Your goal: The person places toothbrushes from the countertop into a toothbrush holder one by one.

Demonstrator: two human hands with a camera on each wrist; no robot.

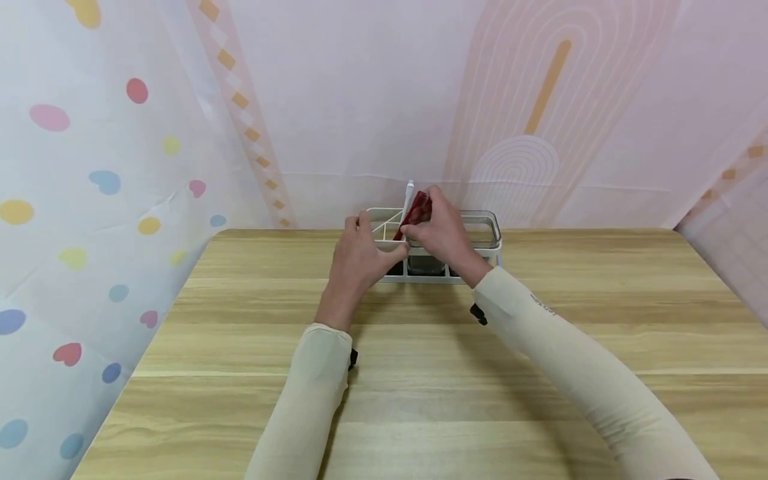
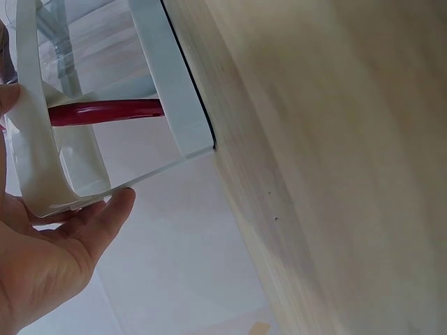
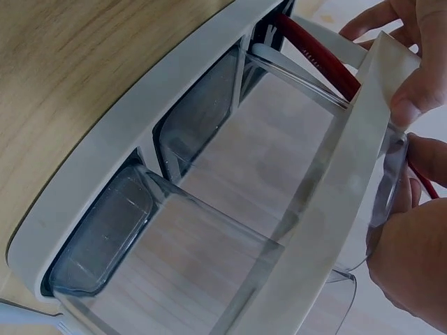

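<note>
A white-framed organizer [image 1: 491,235] with clear compartments [image 3: 209,230] stands at the far middle of the wooden table [image 1: 420,373]. My left hand [image 1: 371,235] grips its left end; thumb and fingers [image 3: 412,70] pinch the white rim [image 2: 31,139]. Over the left compartments my right hand [image 1: 421,225] holds a red-handled utensil [image 1: 417,209]. The red handle [image 2: 105,112] slants down inside the organizer and shows again in the right wrist view [image 3: 314,49]. A white utensil [image 1: 410,190] stands up just behind it. The utensils' lower ends are hidden.
The organizer sits close to the table's far edge, against a pale patterned backdrop [image 1: 372,100]. A curtain with coloured hearts and dots [image 1: 90,200] hangs along the left side. Bare wood lies between the organizer and me.
</note>
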